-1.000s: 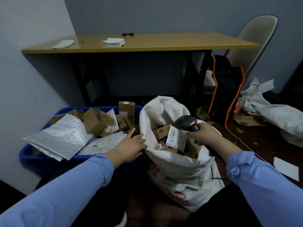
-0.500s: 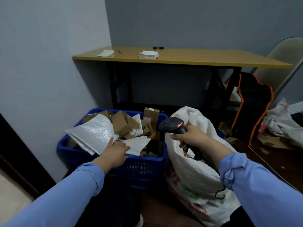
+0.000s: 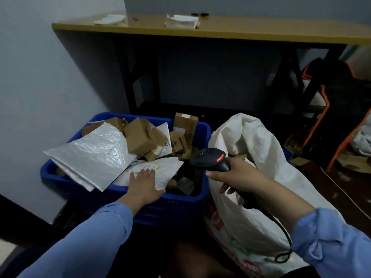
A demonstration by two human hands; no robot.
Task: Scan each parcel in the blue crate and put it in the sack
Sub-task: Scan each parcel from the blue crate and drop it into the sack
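Here, before a wooden table (image 3: 241,31), the left grip (image 3: 143,184) lies flat on a mailer (image 3: 162,169); right grip (image 3: 239,177) wraps the scanner (image 3: 210,159).

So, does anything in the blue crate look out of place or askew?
Yes. The large silver mailer lies tilted on the pile and sticks out past the blue crate at its left rim, so it might slide off. Nothing else there stands out.

Dim, soft — wide-angle edge warp
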